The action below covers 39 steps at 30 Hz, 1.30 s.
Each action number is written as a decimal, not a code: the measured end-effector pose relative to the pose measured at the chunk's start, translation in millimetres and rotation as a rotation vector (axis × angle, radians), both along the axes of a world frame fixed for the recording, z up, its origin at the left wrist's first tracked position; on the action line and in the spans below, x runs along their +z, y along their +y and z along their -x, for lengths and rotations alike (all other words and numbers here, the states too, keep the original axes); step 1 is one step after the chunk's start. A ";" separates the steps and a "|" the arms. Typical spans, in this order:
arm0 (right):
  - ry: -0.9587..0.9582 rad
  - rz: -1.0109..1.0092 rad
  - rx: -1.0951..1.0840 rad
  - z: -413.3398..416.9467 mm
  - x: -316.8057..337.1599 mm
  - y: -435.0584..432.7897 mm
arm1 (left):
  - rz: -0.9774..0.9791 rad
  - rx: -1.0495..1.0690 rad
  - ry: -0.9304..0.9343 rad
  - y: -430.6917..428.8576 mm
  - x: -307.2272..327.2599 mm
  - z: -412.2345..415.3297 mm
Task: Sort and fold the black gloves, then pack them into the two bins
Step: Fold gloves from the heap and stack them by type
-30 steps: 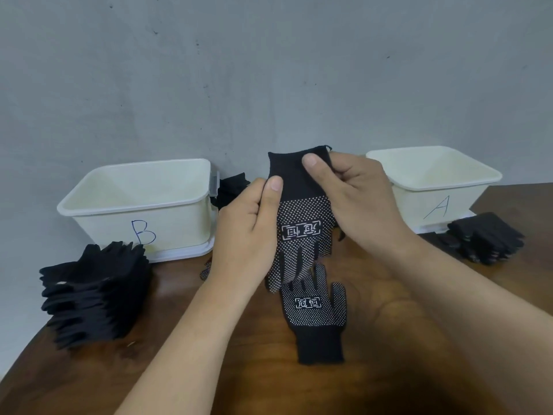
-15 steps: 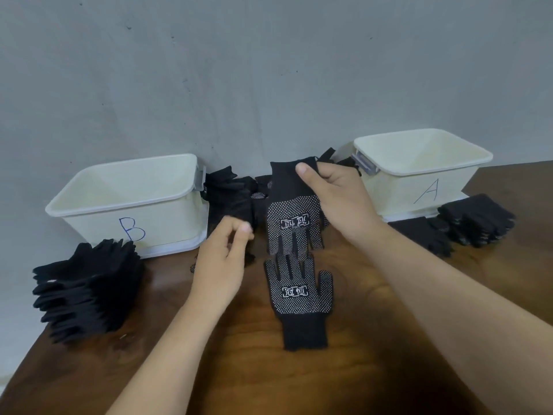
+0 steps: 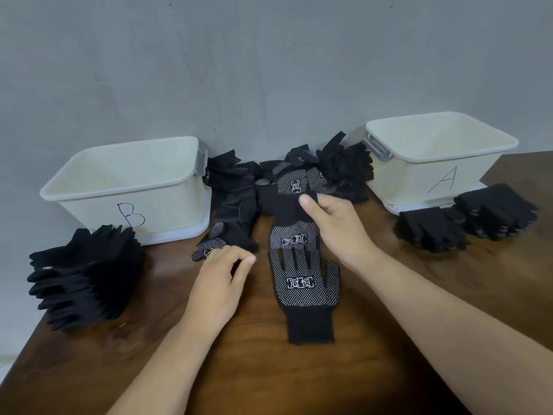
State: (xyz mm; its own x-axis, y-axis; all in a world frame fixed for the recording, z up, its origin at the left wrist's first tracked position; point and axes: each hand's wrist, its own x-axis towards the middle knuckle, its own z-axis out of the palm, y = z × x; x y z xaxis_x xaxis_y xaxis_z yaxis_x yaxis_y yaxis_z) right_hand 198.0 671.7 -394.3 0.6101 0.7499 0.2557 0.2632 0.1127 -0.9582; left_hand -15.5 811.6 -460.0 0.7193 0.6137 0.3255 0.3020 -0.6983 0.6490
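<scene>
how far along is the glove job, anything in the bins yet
Done: a stack sits beside bin B, a second stack beside bin A. In hand: the right hand pinches a dotted glove by its cuff near a flat glove on the table; the left hand holds nothing. Left: a loose heap between the bins is unsorted, and neither bin shows gloves inside.

Right hand extended, pinching glove; left hand loosely curled, holding nothing.

2 bins, 2 hands, 3 glove stacks.
</scene>
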 end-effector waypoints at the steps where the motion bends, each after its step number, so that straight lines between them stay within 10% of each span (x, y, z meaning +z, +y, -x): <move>1: 0.011 0.013 0.007 3.3 -6.7 -5.7 | -0.004 0.003 0.003 -0.2 0.4 -0.5; 8: -0.044 0.051 0.155 18.6 -30.1 -53.3 | -0.201 -0.009 0.017 -4.7 3.5 -8.2; 23: -0.966 0.592 0.423 4.4 -50.0 -86.8 | -0.154 -0.108 0.133 0.7 -0.9 -34.0; 39: -0.759 0.449 0.290 -2.0 -64.9 -81.0 | -0.048 -0.056 0.090 -10.0 0.7 -33.1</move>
State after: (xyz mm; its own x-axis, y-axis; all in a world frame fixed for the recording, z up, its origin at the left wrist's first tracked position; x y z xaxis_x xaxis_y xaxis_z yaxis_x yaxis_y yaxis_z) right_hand 200.0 590.8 -459.2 0.1709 0.9724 0.1587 0.8572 -0.0673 -0.5106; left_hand 17.5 801.6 -459.3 0.7797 0.5573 0.2856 0.3177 -0.7450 0.5865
